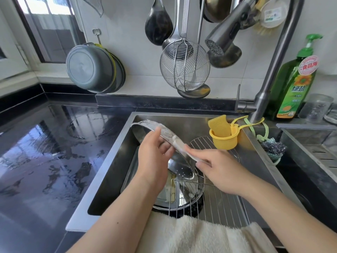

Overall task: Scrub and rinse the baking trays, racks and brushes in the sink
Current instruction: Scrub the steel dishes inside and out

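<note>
While the left hand (pixel 155 157) grips the rim of a round perforated steel tray (pixel 164 136) held tilted on edge over the sink (pixel 109 170), its rim running from upper left to lower right, the right hand (pixel 217 172) pinches a pale cloth (pixel 189 154) against that rim. Wire racks (pixel 215 201) lie below. The green detergent bottle (pixel 291 84) reads "绿劲" and "食品用".

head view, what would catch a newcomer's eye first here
Both hands over the sink: the left hand grips a round metal tray held on edge, and the right hand rubs a pale cloth along its rim. Behind, a yellow sponge holder hangs by the faucet.
</note>
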### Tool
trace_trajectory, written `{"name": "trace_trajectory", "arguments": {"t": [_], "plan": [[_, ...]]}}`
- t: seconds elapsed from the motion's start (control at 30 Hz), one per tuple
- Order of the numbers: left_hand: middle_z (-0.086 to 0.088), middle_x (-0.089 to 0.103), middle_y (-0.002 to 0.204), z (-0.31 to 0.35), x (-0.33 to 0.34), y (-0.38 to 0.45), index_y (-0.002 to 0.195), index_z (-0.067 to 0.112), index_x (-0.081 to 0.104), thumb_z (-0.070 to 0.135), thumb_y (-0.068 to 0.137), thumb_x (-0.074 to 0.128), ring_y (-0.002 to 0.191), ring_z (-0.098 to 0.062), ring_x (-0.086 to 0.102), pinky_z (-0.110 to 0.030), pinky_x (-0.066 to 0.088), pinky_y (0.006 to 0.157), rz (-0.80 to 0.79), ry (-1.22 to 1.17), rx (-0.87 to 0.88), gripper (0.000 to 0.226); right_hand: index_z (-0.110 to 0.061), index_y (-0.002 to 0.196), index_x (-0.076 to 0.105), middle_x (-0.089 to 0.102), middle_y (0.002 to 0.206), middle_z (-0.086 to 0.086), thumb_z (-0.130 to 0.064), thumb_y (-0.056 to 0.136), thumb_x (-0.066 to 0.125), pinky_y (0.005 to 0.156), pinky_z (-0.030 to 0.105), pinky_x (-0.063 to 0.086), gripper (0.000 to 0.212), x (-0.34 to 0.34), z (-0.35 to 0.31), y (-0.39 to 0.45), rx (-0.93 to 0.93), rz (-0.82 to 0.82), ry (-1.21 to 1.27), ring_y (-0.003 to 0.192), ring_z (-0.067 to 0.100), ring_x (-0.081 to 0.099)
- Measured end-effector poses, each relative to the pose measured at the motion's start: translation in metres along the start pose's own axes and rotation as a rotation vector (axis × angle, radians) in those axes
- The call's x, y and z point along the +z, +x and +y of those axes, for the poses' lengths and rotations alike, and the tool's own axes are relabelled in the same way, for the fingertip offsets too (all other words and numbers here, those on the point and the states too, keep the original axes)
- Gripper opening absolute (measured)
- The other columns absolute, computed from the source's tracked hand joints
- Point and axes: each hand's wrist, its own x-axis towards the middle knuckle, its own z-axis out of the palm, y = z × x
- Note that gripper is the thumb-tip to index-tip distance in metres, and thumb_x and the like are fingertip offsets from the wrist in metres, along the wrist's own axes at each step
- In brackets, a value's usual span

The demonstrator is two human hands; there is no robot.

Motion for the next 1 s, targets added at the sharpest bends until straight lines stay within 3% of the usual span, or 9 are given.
{"name": "trace_trajectory", "arguments": {"t": [0.07,0.2,0.4,0.5,0.6,0.67,0.77,0.87,1.0], "plan": [[-0.007,0.074,0.093,0.0,0.003,-0.001,0.108,0.006,0.069,0.032,0.108,0.051,0.088,-0.02,0.072,-0.041,0.056,0.097,0.001,-0.057,-0.04,0.032,-0.066,0.14,0.038,0.062,0.086,-0.009,-0.017,0.103,0.052,0.058,0.023,0.041,0.063,0.005,-0.007,0.001,-0.031,-0.001,0.014,0.061,0.005,0.047],[0.0,0.076,0.081,-0.004,0.009,-0.007,0.107,0.011,0.07,0.052,0.106,0.046,0.085,-0.019,0.07,-0.039,0.054,0.086,-0.032,0.122,-0.209,0.047,-0.061,0.144,0.038,0.064,0.113,-0.008,-0.017,0.104,0.052,0.087,0.036,0.052,0.061,0.016,-0.016,0.012,-0.047,0.017,0.013,0.094,0.015,0.06],[-0.014,0.072,0.11,0.004,0.0,-0.002,0.121,0.003,0.066,0.048,0.108,0.044,0.103,-0.03,0.071,-0.049,0.056,0.101,0.113,-0.07,-0.056,0.051,-0.063,0.138,0.044,0.052,0.067,-0.013,-0.019,0.104,0.05,0.049,0.025,0.033,0.056,0.0,0.0,-0.001,0.041,-0.099,-0.058,0.049,0.008,0.037],[-0.015,0.075,0.115,0.001,0.0,-0.003,0.124,0.004,0.068,0.053,0.108,0.04,0.106,-0.031,0.073,-0.048,0.057,0.1,0.067,0.022,-0.09,0.058,-0.064,0.142,0.037,0.056,0.081,-0.016,-0.021,0.105,0.049,0.06,0.033,0.046,0.058,0.003,-0.01,-0.001,0.007,-0.092,-0.077,0.06,0.008,0.049],[-0.01,0.075,0.101,-0.002,0.006,-0.006,0.111,0.007,0.072,0.054,0.108,0.04,0.09,-0.023,0.073,-0.041,0.059,0.087,-0.011,0.122,-0.105,0.057,-0.057,0.148,0.036,0.052,0.086,-0.01,-0.02,0.104,0.051,0.073,0.036,0.048,0.059,0.011,-0.016,0.011,-0.058,0.059,-0.097,0.079,0.014,0.052],[-0.01,0.074,0.098,-0.001,0.005,-0.006,0.108,0.006,0.072,0.052,0.108,0.042,0.087,-0.023,0.073,-0.041,0.059,0.084,-0.009,0.132,-0.089,0.055,-0.058,0.146,0.039,0.053,0.083,-0.007,-0.018,0.103,0.052,0.068,0.036,0.048,0.06,0.009,-0.014,0.015,-0.058,0.075,-0.089,0.075,0.013,0.052],[-0.011,0.076,0.102,0.001,0.0,-0.001,0.122,0.003,0.069,0.051,0.107,0.045,0.094,-0.026,0.073,-0.046,0.058,0.093,0.065,0.055,-0.08,0.056,-0.062,0.138,0.046,0.051,0.069,-0.011,-0.016,0.103,0.051,0.05,0.027,0.034,0.058,0.0,-0.001,0.003,0.031,-0.108,-0.103,0.052,0.01,0.04],[-0.009,0.078,0.098,0.0,0.0,0.001,0.121,0.006,0.069,0.049,0.106,0.048,0.092,-0.024,0.075,-0.044,0.059,0.091,0.076,0.058,-0.091,0.05,-0.062,0.138,0.046,0.049,0.066,-0.012,-0.017,0.104,0.05,0.049,0.027,0.031,0.057,-0.001,-0.001,-0.003,0.086,-0.129,-0.059,0.051,0.01,0.036],[-0.01,0.076,0.093,-0.005,0.004,-0.002,0.108,0.005,0.073,0.039,0.108,0.051,0.089,-0.026,0.074,-0.047,0.058,0.092,0.01,0.152,-0.085,0.041,-0.053,0.151,0.032,0.05,0.086,-0.008,-0.02,0.105,0.049,0.071,0.032,0.044,0.059,0.011,-0.011,0.017,-0.04,0.062,-0.097,0.081,0.014,0.049]]}}
